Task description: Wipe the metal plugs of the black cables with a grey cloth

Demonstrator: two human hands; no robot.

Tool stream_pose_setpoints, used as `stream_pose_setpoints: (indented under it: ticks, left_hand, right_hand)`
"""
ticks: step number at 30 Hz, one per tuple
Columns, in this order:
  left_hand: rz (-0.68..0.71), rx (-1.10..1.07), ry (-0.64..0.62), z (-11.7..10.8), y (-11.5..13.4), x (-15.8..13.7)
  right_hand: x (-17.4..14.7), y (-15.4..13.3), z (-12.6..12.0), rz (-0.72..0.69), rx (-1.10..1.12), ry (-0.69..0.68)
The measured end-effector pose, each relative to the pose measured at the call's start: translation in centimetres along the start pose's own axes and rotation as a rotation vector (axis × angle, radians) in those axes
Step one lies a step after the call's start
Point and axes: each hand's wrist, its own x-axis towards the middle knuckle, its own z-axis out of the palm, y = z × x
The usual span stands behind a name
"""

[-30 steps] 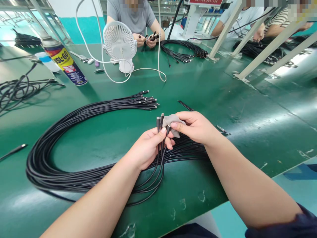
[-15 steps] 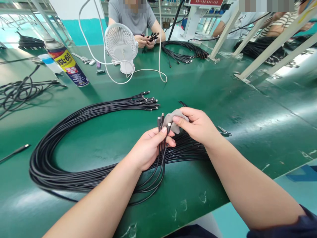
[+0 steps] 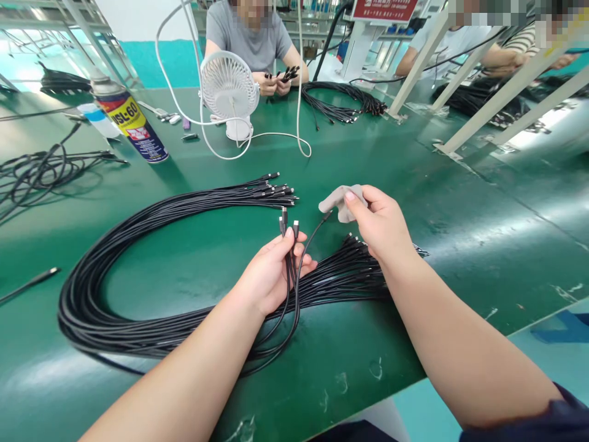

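Several black cables (image 3: pixel 294 270) with metal-tipped plugs stand upright between the thumb and fingers of my left hand (image 3: pixel 276 267). One of them bends away to the right, its plug end close to the cloth. My right hand (image 3: pixel 384 224) pinches a crumpled grey cloth (image 3: pixel 343 199) between thumb and fingers, to the right of the held plugs. Beneath both hands lies a large looped bundle of black cables (image 3: pixel 87 264), its plug ends pointing right in two groups. My right wrist hides part of the nearer group.
A spray can (image 3: pixel 138 126) stands at the back left beside tangled cables (image 3: pixel 37 172). A white fan (image 3: pixel 230 92) with a looping white cord is at the back. Across the green table (image 3: pixel 193 258) a person (image 3: pixel 251 37) holds cables. Pale metal posts (image 3: pixel 488 92) rise at the right.
My right hand has moved up and right with the cloth, away from the plugs in my left hand. One cable now leans out to the right. My left hand has shifted slightly left.
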Motion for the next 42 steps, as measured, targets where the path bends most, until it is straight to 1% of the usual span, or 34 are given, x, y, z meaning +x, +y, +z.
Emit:
stream_pose_setpoints:
  ticks: [3,4,6,10,14,18,20,26,29,31,33,38,39,40,42]
  left_hand:
    - [0.003,0.009,0.005,0.0,0.0,0.0]
    - [0.001,0.020,0.006,0.0,0.0,0.0]
    - [0.002,0.045,0.014,0.1,0.0,0.1]
    - [0.003,0.104,0.032,0.3,-0.1,0.2]
    - [-0.028,0.155,-0.001,0.3,-0.3,0.2]
    - [-0.019,0.193,-0.030,0.4,-0.4,0.1]
    - [-0.016,0.202,-0.040,0.5,-0.4,0.1]
    - [-0.018,0.207,-0.052,0.4,-0.6,0.2]
    - [0.006,0.225,-0.047,0.1,-0.8,0.3]
    - [0.049,0.231,-0.068,0.0,-0.9,0.4]
    - [0.087,0.217,-0.101,-0.1,-1.0,0.4]
    - [0.097,0.212,-0.124,-0.2,-1.1,0.5]
    - [0.097,0.210,-0.124,-0.2,-1.1,0.5]
    - [0.096,0.206,-0.124,-0.2,-1.1,0.4]
    - [0.098,0.197,-0.123,-0.2,-1.0,0.4]
  right_hand:
    - [-0.2,-0.1,0.4,0.108,0.081,0.009]
    - [-0.4,-0.2,0.6,0.131,0.112,-0.025]
    - [-0.6,-0.6,1.0,0.145,0.196,-0.083]
    - [-0.7,-0.9,1.3,0.171,0.362,-0.119]
    - [-0.8,-0.9,1.2,0.198,0.456,-0.193]
    - [-1.1,-1.1,1.3,0.202,0.407,-0.320]
    - [-1.2,-1.2,1.4,0.197,0.377,-0.358]
    - [-1.1,-1.3,1.2,0.092,0.209,-0.385]
    - [-1.2,-1.4,1.3,0.090,0.135,-0.400]
    - [-1.3,-1.6,1.5,0.103,0.120,-0.394]
    - [-1.4,-1.8,1.5,0.105,0.118,-0.344]
    - [-0.9,-1.2,1.1,0.084,0.135,-0.043]
    - [-0.8,-1.0,1.0,0.090,0.148,-0.004]
    - [-0.7,-0.8,1.0,0.099,0.166,0.015]
    - [-0.7,-0.8,1.0,0.136,0.230,-0.022]
